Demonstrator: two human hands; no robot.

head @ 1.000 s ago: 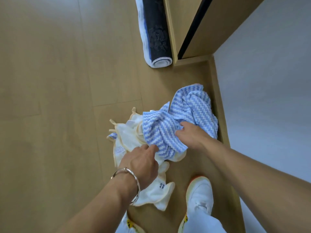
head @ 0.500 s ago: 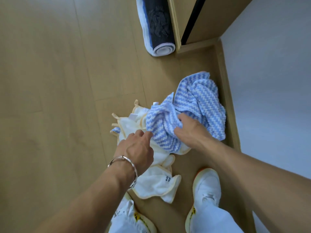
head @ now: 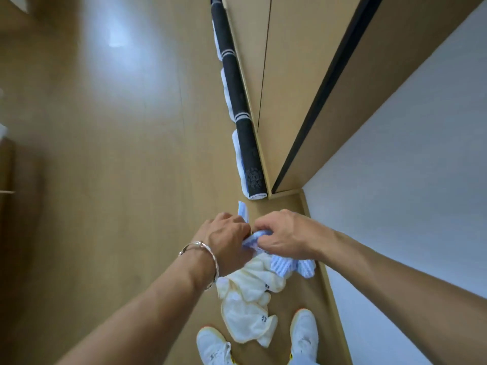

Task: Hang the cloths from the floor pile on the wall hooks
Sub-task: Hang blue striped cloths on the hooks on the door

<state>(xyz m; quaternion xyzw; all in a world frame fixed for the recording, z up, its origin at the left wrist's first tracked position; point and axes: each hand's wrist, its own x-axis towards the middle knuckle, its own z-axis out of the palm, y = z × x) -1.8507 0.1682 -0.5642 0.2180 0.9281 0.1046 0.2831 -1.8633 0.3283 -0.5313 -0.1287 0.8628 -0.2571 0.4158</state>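
Down at floor level, a person's white shoes (head: 213,347) stand apart on the wooden floor (head: 118,193), with a heap of cream cloths (head: 246,322) lying between and just ahead of them. Two bare forearms reach forward over the heap, the left one wearing a silver bracelet (head: 209,259) at the wrist.

Above the far end of the heap the hands meet on a blue-and-white striped cloth (head: 282,266). The left hand (head: 226,239) has its fingers curled tight into the fabric, knuckles up. The right hand (head: 286,238) is just beside it, thumb and curled fingers pinching a bunched fold that shows between the two hands. A corner of the striped cloth pokes out beyond the left hand's knuckles, while the rest hangs in folds below the right hand, over the cream cloths; whether it touches them cannot be told.

Beyond the hands a rolled black mat (head: 245,122) lies along the foot of a wooden cabinet (head: 290,75). To the right a white wall (head: 408,180) rises from a wooden skirting (head: 328,285) close beside the pile
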